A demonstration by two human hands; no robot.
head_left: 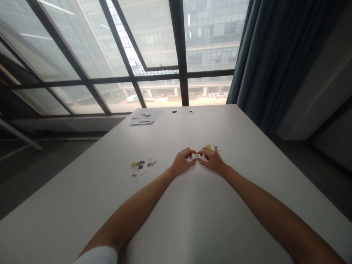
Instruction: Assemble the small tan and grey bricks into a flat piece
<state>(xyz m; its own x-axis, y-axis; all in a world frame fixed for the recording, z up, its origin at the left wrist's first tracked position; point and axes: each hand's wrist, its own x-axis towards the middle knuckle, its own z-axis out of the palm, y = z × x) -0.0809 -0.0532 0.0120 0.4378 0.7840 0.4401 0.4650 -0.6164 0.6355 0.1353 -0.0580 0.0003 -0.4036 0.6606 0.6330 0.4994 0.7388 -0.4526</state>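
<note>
Both my hands meet over the middle of a white table [192,220]. My left hand [183,161] and my right hand [211,159] are each curled in a pinch, and together they hold a tiny tan piece [197,156] between their fingertips. Just behind my right hand lie a few small flat pieces [213,147], tan and dark blue. To the left of my left hand, a scatter of several small pieces [143,166], dark, tan and white, rests on the tabletop.
A sheet of paper with a small bag on it [145,116] lies at the table's far left end. Two round holes [174,111] are set near the far edge. Large windows rise behind, and a dark curtain [275,58] hangs at the right.
</note>
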